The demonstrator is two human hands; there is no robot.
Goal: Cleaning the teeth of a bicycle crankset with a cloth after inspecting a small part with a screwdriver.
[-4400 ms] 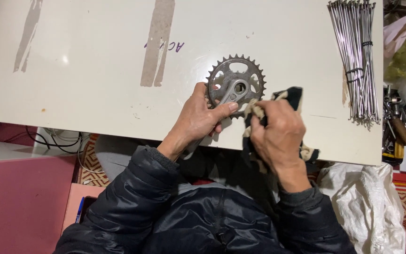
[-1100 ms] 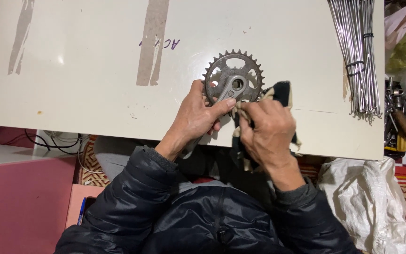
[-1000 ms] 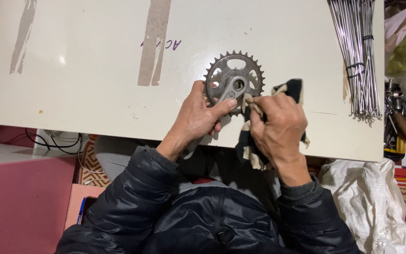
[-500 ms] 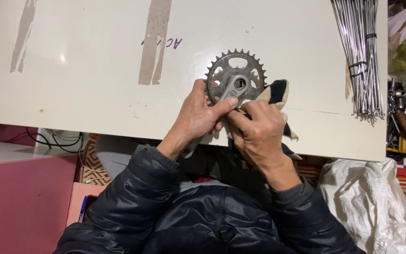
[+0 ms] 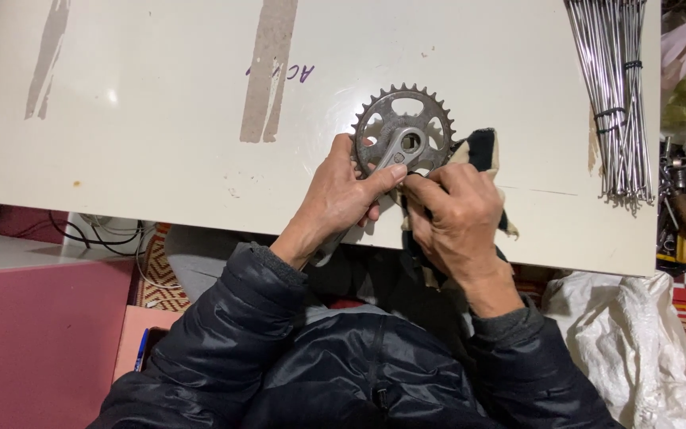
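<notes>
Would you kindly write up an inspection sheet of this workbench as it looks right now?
Surface: cream tabletop with two brownish tape strips, handwriting and small marks.
Job's things: toothed metal chainring with crank arm lying flat; dark and cream cloth beside it.
Clutter: bundle of thin metal spokes at the table's right edge.
Grippers: left hand grips the crank arm; right hand presses the cloth against the arm.
Cables: black cable below the table, left.
Surroundings: white plastic bag, tools on the right, pink surface, patterned rug.
</notes>
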